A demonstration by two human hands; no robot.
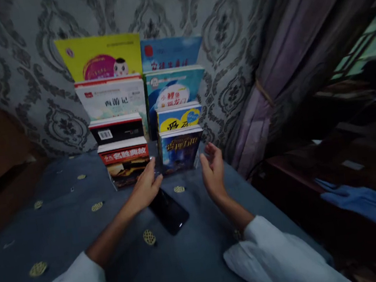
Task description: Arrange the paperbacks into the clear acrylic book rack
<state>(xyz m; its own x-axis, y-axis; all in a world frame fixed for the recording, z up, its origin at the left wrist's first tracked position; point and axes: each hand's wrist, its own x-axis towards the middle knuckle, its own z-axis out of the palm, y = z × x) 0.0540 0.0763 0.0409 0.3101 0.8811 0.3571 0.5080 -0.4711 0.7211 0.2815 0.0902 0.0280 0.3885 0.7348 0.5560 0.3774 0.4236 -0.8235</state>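
Note:
Two columns of books stand upright in stepped rows against the wall. My left hand point(145, 184), fingers stretched out and empty, is at the front of the left column, beside the book with a red title band point(124, 161). Under and just right of that hand lies a black smartphone point(170, 212), partly covered by it. To the right of the dark blue book point(179, 151) is my right hand point(213, 170), its thumb apart from slightly bent fingers and nothing in it. Whether either hand touches a book I cannot tell.
Farther back in the stack are a yellow book point(102, 55), a white book point(112, 100) and a teal book point(174, 89). The blue patterned cloth point(70, 227) covers the surface. A tied curtain point(261, 88) hangs at the right, with a blue cloth point(364, 202) lying lower down.

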